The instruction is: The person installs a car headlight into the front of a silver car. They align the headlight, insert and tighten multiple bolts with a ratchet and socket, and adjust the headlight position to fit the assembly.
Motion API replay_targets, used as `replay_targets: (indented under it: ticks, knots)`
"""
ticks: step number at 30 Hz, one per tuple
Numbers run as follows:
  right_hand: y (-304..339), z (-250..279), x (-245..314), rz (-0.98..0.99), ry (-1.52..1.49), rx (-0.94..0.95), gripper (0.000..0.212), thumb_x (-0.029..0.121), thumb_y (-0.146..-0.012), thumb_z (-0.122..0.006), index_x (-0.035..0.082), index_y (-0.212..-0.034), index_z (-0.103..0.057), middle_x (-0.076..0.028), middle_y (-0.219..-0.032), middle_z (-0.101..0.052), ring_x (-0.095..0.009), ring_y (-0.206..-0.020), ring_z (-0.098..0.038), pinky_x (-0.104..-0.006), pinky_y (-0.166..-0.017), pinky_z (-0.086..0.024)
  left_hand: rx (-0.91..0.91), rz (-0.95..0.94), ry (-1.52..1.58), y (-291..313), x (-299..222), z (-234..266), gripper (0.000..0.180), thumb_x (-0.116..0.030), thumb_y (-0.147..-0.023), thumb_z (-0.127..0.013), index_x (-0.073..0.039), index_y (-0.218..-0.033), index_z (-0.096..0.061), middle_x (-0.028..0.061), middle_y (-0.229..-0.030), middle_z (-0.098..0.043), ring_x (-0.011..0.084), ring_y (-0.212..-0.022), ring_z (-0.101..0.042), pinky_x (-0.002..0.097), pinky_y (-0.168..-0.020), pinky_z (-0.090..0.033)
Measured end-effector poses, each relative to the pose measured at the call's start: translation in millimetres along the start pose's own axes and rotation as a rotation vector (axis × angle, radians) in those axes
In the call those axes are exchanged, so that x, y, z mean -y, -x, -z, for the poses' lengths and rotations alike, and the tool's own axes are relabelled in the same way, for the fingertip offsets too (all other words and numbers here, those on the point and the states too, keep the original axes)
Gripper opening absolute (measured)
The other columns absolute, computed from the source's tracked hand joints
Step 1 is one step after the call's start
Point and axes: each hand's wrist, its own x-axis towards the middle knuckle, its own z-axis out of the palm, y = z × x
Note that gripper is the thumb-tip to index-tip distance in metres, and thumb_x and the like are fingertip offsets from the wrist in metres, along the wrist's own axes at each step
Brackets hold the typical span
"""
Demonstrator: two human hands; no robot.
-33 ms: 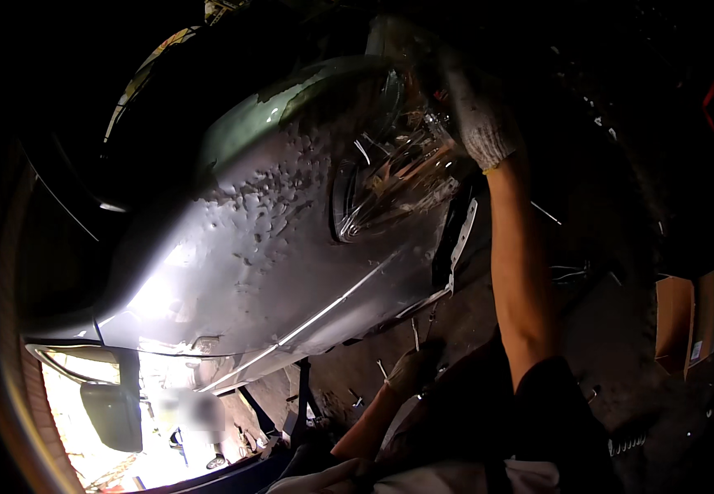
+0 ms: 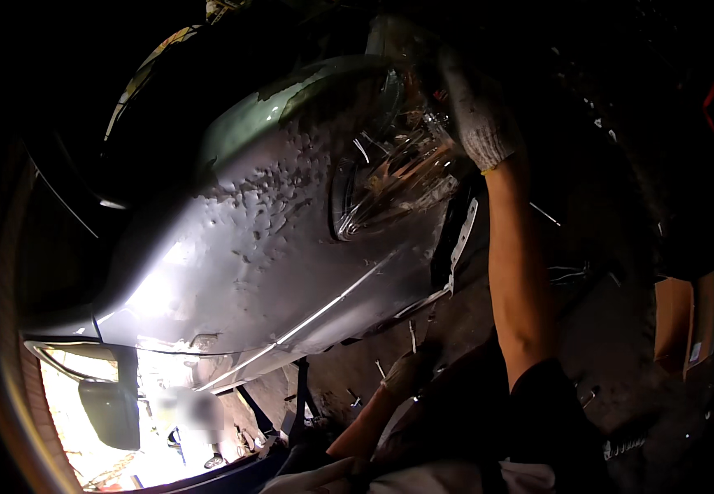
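Note:
A silver car body panel (image 2: 274, 247) with a dented, pitted surface fills the middle of the view. Its clear headlight (image 2: 390, 177) sits at the upper right of the panel. My right hand (image 2: 476, 111), in a knit work glove, reaches up along the headlight's far edge, and its fingers run into darkness. My left hand (image 2: 414, 361), also gloved and in shadow, is low by the panel's bottom edge (image 2: 447, 284). Its forearm comes up from the lower middle. I cannot make out what either hand holds.
A side mirror (image 2: 110, 407) hangs at the lower left against a bright, overexposed opening. A dark stand or strut (image 2: 299, 395) rises under the car. The dirt floor (image 2: 587, 329) has small scattered bits, and an orange-brown box (image 2: 674, 325) stands at the right.

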Motion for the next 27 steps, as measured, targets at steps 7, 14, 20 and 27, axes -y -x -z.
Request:
replay_targets:
  ticks: [7, 14, 20, 27]
  knots:
    - [-11, -4, -26, 0.549, 0.783, 0.149, 0.042, 0.026, -0.102, -0.045, 0.004, -0.138, -0.051, -0.016, -0.136, -0.056, -0.025, -0.12, -0.058, -0.038, -0.101, -0.047, 0.077, 0.179, 0.475, 10, -30, -2, 0.044, -0.018, -0.102, -0.05, -0.005, -0.144, -0.045, -0.0008, -0.07, -0.048, 0.0118, -0.055, -0.047, 0.0272, -0.053, -0.045]
    - [0, -16, -31, 0.139, -0.001, 0.046, 0.054, 0.043, -0.102, -0.045, 0.006, -0.141, -0.052, -0.018, -0.143, -0.054, -0.031, -0.133, -0.051, -0.0398, -0.112, -0.039, 0.121, 0.095, 0.44, 20, -58, -33, 0.041, -0.021, -0.104, -0.046, -0.002, -0.14, -0.048, -0.0027, -0.06, -0.041, 0.0098, -0.047, -0.037, 0.0265, -0.043, -0.031]
    - [33, -19, -23, 0.176, -0.023, 0.001, 0.051, 0.04, -0.104, -0.044, 0.004, -0.139, -0.051, -0.019, -0.141, -0.054, -0.036, -0.129, -0.052, -0.0417, -0.108, -0.042, 0.104, -0.019, 0.462, 37, -36, -48, 0.04, -0.021, -0.103, -0.046, -0.002, -0.138, -0.049, -0.0047, -0.061, -0.04, 0.009, -0.049, -0.04, 0.0256, -0.045, -0.034]
    - [124, 40, -18, 0.191, 0.279, 0.011, 0.054, 0.038, -0.106, -0.042, 0.0, -0.144, -0.046, -0.02, -0.149, -0.048, -0.033, -0.133, -0.05, -0.0393, -0.109, -0.042, 0.126, -0.113, 0.781, 72, -13, -71, 0.039, -0.019, -0.102, -0.048, -0.008, -0.14, -0.047, -0.0065, -0.063, -0.035, 0.006, -0.049, -0.035, 0.0227, -0.043, -0.032]
